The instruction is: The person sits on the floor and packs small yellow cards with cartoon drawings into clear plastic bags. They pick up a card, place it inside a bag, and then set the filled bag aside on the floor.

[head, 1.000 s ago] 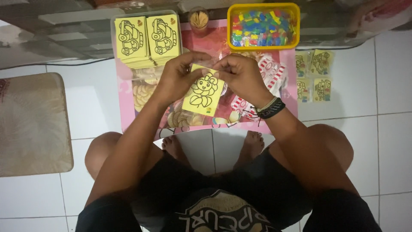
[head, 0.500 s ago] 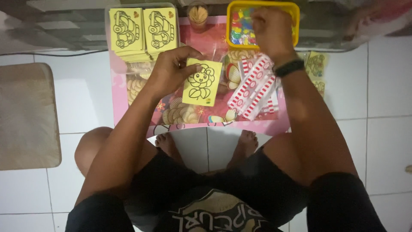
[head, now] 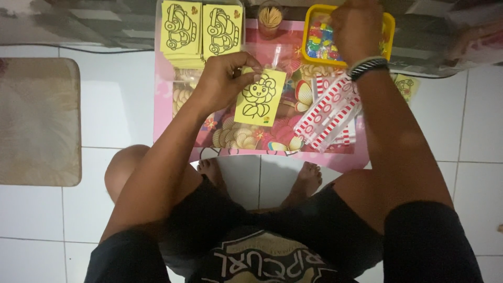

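- A beige mat (head: 39, 123) lies on the white tiled floor (head: 115, 115) at the far left.
- 2 stacks of yellow car cards (head: 201, 31) sit at the far left corner of the pink surface (head: 162, 112).
- The left hand (head: 222, 81) has its fingers clamped on the top edge of a yellow flower card (head: 260, 98), held above the surface's middle.
- A small cup of sticks (head: 271, 17) stands at the far edge.
- Red-and-white striped packets (head: 327, 112) lie right of the card.
- The right hand (head: 359, 29) reaches into the yellow tray (head: 314, 13) of coloured pieces; I cannot tell how its fingers are set.
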